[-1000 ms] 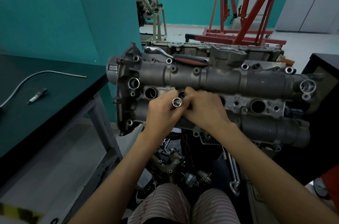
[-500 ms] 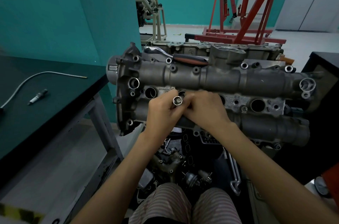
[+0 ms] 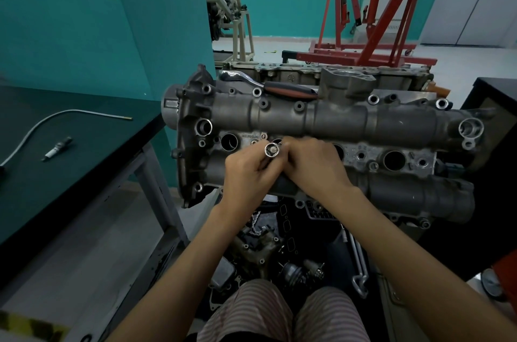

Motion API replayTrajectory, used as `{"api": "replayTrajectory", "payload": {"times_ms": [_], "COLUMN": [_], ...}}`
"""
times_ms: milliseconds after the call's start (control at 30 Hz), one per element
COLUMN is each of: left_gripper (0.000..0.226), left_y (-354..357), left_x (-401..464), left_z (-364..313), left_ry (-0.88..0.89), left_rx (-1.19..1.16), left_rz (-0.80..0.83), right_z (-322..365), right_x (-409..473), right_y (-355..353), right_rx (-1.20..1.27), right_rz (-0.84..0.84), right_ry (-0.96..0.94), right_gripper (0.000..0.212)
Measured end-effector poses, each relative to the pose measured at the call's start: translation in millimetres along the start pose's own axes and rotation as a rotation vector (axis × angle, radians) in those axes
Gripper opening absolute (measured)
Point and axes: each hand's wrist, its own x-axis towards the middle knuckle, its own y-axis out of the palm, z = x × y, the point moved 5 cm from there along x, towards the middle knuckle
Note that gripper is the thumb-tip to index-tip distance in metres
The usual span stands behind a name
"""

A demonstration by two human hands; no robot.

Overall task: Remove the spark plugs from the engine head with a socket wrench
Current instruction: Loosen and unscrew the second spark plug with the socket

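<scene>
Both hands together over the middle of the engine head (image 3: 335, 123), in front of the row of spark plug wells. Left hand (image 3: 249, 173) curled around a chrome socket (image 3: 272, 150), its open end turned up toward the camera with something pale seated inside — too small to tell whether a plug tip. Right hand (image 3: 313, 165) touching the left, fingers bent in and closed on the socket from the other side; exact pinch hidden behind the knuckles. Just beyond the fingertips, a dark well mouth; an open well (image 3: 229, 142) to the left, another (image 3: 394, 160) well off to the right. Ratchet wrench (image 3: 268, 85) lying along the far upper edge of the head, chrome end left, dark red-and-black handle right, apart from both hands. On the green bench (image 3: 70, 173) at left, one spark plug (image 3: 57, 148) lying loose near a thin bent metal tube (image 3: 56, 117). Behind the head, a second engine block (image 3: 293, 72) and a red engine hoist (image 3: 372, 19); below, loose engine parts (image 3: 279, 252) on the floor between striped knees.
</scene>
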Motion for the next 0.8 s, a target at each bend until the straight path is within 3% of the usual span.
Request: {"api": "replayTrajectory", "payload": {"times_ms": [267,433,600,700,800], "left_gripper": [0.031,0.038,0.039,0.033,0.032], "left_y": [-1.7,-0.4,0.3,0.7,-0.4], "left_x": [-1.8,1.3,0.6,-1.5,-0.6], "left_z": [-0.2,-0.8,-0.1,0.5,-0.2], "left_ry": [-0.013,-0.017,-0.007,-0.048,-0.049], "left_rx": [-0.025,0.001,0.016,0.020,0.029], "left_rz": [0.021,-0.018,-0.005,0.014,-0.001], "right_z": [5.1,0.5,3.7,2.0,0.0], "right_x": [-2.0,-0.1,-0.8,-1.3,-1.2], "right_y": [-2.0,-1.1,0.5,-0.4,-1.3], "right_rx": [0.061,0.037,0.028,0.095,0.095], "right_rz": [0.002,0.007,0.007,-0.008,-0.015], "right_ry": [-0.032,-0.009,-0.045,-0.020,0.015], "right_gripper": [0.022,0.026,0.015,0.029,0.026]}}
